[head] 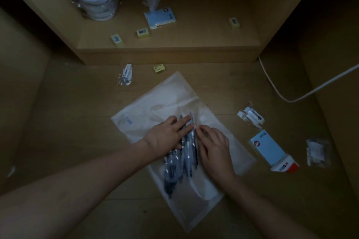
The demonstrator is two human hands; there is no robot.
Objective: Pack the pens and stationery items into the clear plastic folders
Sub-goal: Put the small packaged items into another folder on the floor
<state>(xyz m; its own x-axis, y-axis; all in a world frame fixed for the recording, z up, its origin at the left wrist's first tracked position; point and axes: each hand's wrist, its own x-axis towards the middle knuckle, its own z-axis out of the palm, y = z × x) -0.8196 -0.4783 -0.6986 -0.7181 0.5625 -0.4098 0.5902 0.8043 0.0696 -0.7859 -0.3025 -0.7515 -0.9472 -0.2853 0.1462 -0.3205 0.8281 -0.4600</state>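
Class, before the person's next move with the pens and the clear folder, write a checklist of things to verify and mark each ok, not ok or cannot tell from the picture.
1. Clear folder lies flat on the wooden surface: ok.
2. Pens are bunched together over the folder: ok.
3. Pens are fully inside the folder, not on top of it: cannot tell; the image is dim and blurred.
4. Left hand rests flat on the pens: ok.
5. Right hand has a firm grip at the pens' upper ends: cannot tell; its fingers curl there.
6. All stationery is packed: not ok; the blue-and-white box and small plastic packet lie outside.
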